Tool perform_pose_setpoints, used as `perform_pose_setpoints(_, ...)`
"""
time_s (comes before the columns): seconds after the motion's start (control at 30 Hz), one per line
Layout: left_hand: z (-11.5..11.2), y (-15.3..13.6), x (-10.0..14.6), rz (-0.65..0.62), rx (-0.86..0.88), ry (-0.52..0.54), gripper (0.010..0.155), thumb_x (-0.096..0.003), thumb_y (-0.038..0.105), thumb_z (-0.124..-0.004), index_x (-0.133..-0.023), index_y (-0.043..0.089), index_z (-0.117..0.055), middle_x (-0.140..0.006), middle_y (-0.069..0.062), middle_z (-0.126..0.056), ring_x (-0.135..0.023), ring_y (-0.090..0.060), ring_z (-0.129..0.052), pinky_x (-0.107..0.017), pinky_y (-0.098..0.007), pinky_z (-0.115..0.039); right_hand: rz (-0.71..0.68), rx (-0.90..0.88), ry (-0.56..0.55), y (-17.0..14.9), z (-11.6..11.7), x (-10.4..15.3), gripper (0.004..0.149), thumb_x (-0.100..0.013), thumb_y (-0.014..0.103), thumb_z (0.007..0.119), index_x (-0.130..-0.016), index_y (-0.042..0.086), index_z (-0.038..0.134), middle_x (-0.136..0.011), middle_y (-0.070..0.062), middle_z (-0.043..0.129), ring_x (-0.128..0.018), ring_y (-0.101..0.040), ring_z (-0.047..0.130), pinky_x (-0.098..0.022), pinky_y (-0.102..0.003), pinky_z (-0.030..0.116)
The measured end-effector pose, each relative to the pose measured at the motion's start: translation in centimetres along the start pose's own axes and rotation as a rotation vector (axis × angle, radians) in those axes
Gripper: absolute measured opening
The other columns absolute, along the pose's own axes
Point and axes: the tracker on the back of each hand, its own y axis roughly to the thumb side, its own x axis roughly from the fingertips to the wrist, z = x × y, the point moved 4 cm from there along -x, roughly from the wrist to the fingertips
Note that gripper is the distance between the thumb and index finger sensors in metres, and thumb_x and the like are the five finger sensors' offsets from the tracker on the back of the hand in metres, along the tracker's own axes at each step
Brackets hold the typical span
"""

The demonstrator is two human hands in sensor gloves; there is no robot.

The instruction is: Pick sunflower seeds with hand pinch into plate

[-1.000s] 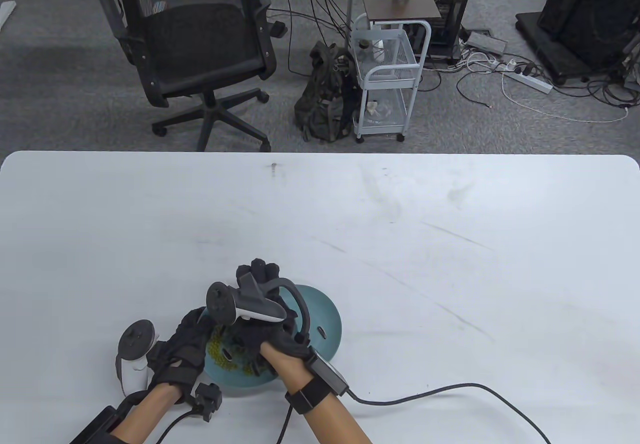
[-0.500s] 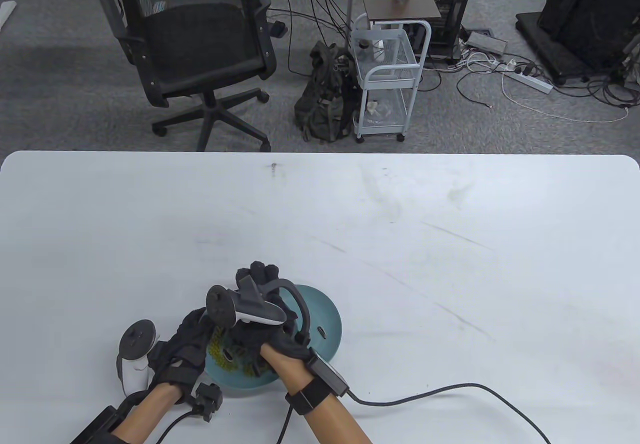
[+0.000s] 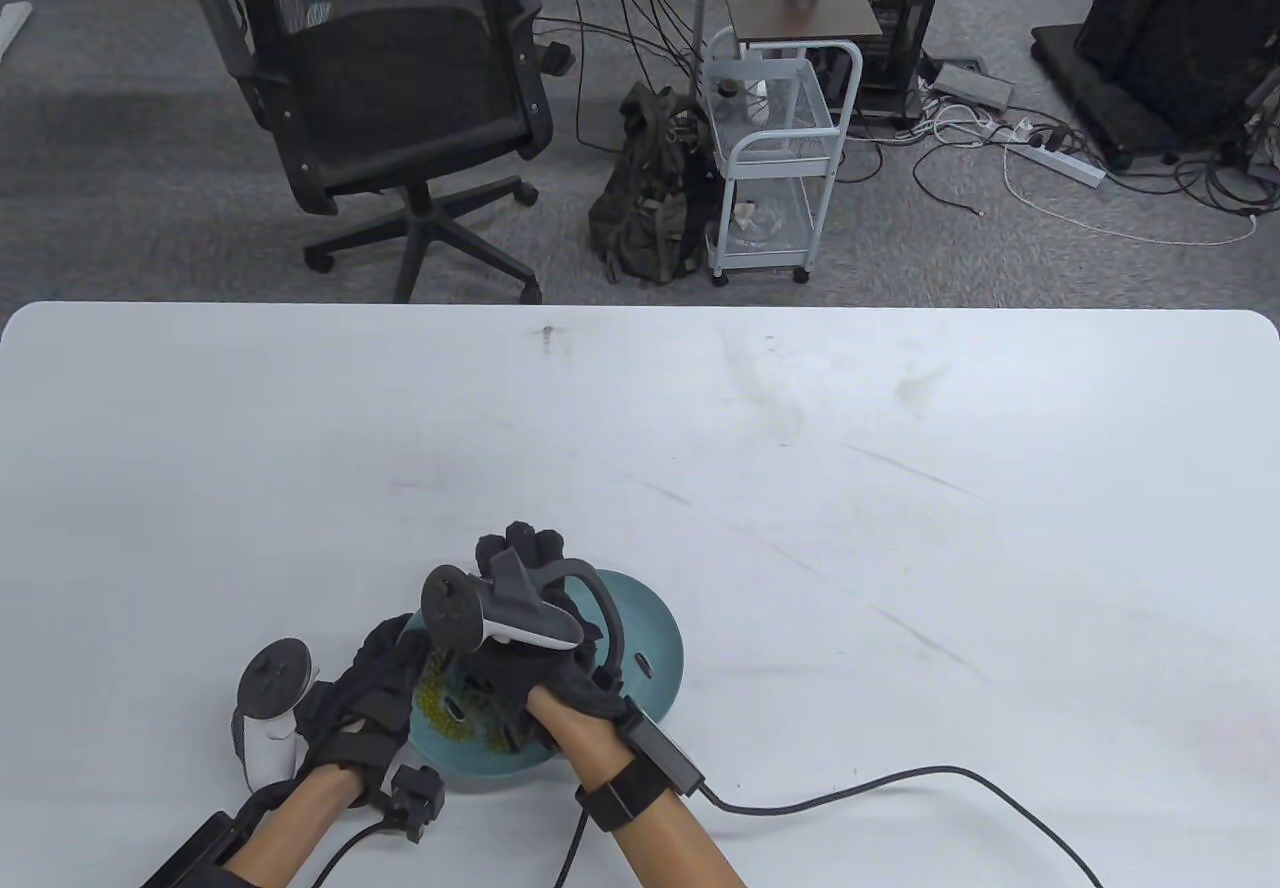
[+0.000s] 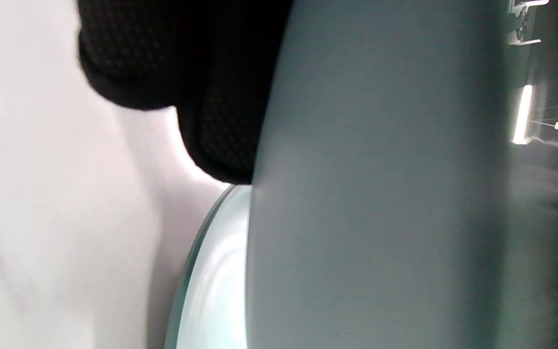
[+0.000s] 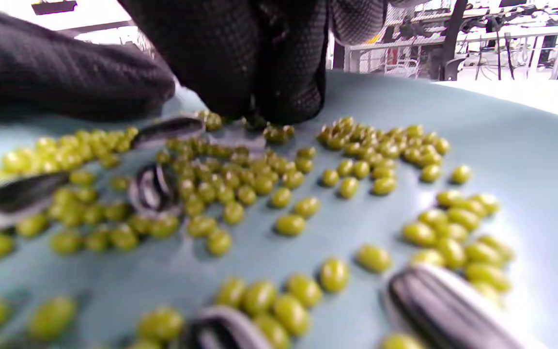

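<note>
1. Over the last second the right hand (image 3: 520, 663) barely moved: its tracker (image 3: 500, 613) slid a touch to the right over the teal plate (image 3: 655, 628) while the fingers stayed down among the contents.
2. In the right wrist view the fingertips (image 5: 279, 72) were pressed together, tips touching the plate floor at a cluster of green beans (image 5: 240, 179). A dark sliver sat between them, probably a seed, though the blur left that unsure.
3. That read as a pinch being worked, not a lift: the pick was underway and no carry had begun.
4. The sunflower seeds (image 5: 155, 189) lay scattered in this same plate, mixed with the beans; at least 4 striped ones showed, 1 large at the near edge (image 5: 446, 305).
5. The left hand (image 3: 355, 708) rested against the plate's left rim, seemingly steadying it; its fingers were too hidden to say how they lay. The left wrist view gave only the plate's outer wall (image 4: 371, 194) and the counter (image 4: 41, 218).
6. In the way: beans crowded every seed, so a pinch could have dragged beans along.
7. Beyond the counter stood an office chair (image 3: 390, 98), a white cart (image 3: 775, 168) and a backpack (image 3: 645, 198), none interfering.
</note>
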Motion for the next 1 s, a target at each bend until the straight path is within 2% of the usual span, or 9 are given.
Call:
perform_pose_setpoints(0.27,0.6,0.0,0.1,0.025,-0.003,0.034,0.046,-0.0618,0.040,-0.062,-0.099,0.016,-0.050,-0.077,-0.007,-0.089,-0.041,-0.020,-0.105,-0.036,-0.039,-0.087,0.025,-0.109,-0.101,-2.0,-3.5,2.1,0.033,-0.054,0.024,0.090,-0.072,-0.004,0.093,-0.112,-0.034,0.047,-0.100,-0.066,0.034,-0.067,-0.078,0.028)
perform_pose_setpoints(0.4,0.8,-0.1,0.1,0.027,-0.006,0.040,0.046,-0.0617,0.039,-0.062,-0.099,0.016,-0.050,-0.077,-0.007,-0.089,-0.041,-0.021,-0.105,-0.036,-0.039,-0.086,0.086,-0.146,-0.131,-4.6,-5.0,4.1,0.034,-0.054,0.024,0.090,-0.073,-0.003,0.093,-0.113,-0.034,0.046,-0.100,-0.066,0.033,-0.067,-0.078,0.028)
perform_pose_setpoints(0.47,1.0,0.0,0.2,0.027,-0.003,0.045,0.046,-0.0618,0.040,-0.062,-0.099,0.016,-0.050,-0.077,-0.007,-0.089,-0.041,-0.020,-0.105,-0.036,-0.039,-0.087,0.139,-0.154,-0.123,-6.5,-5.0,5.0,0.033,-0.055,0.025,0.090,-0.074,-0.003,0.092,-0.113,-0.034,0.046,-0.100,-0.066,0.033,-0.067,-0.078,0.027)
perform_pose_setpoints(0.57,1.3,0.2,0.1,0.022,0.003,0.047,0.046,-0.0622,0.040,-0.062,-0.100,0.017,-0.049,-0.078,-0.006,-0.088,-0.042,-0.019,-0.105,-0.037,-0.038,-0.087,0.227,-0.162,-0.125,-9.7,-3.4,6.3,0.034,-0.055,0.025,0.090,-0.074,-0.003,0.092,-0.112,-0.035,0.046,-0.100,-0.066,0.033,-0.067,-0.078,0.027)
perform_pose_setpoints(0.73,1.5,0.3,0.1,0.021,0.009,0.050,0.045,-0.0625,0.041,-0.061,-0.100,0.019,-0.049,-0.078,-0.005,-0.088,-0.043,-0.019,-0.104,-0.038,-0.038,-0.087,0.293,-0.207,-0.093,-13.5,1.6,6.7,0.034,-0.054,0.025,0.090,-0.074,-0.002,0.092,-0.111,-0.036,0.047,-0.099,-0.068,0.034,-0.065,-0.078,0.028)
perform_pose_setpoints(0.83,1.5,0.3,0.1,0.018,0.017,0.054,0.045,-0.0626,0.041,-0.061,-0.100,0.019,-0.049,-0.079,-0.004,-0.088,-0.043,-0.018,-0.104,-0.038,-0.037,-0.087,0.301,-0.235,-0.086,-14.0,3.1,5.8,0.034,-0.054,0.025,0.090,-0.074,-0.002,0.092,-0.111,-0.036,0.046,-0.098,-0.067,0.033,-0.065,-0.078,0.028)
perform_pose_setpoints(1.0,1.0,0.5,0.1,0.012,0.065,0.023,0.046,-0.0631,0.042,-0.060,-0.101,0.020,-0.047,-0.080,-0.003,-0.087,-0.045,-0.017,-0.104,-0.040,-0.037,-0.087,0.289,-0.159,-0.053,-13.5,4.8,4.2,0.034,-0.055,0.027,0.089,-0.074,-0.001,0.091,-0.111,-0.036,0.045,-0.098,-0.067,0.032,-0.065,-0.078,0.028)
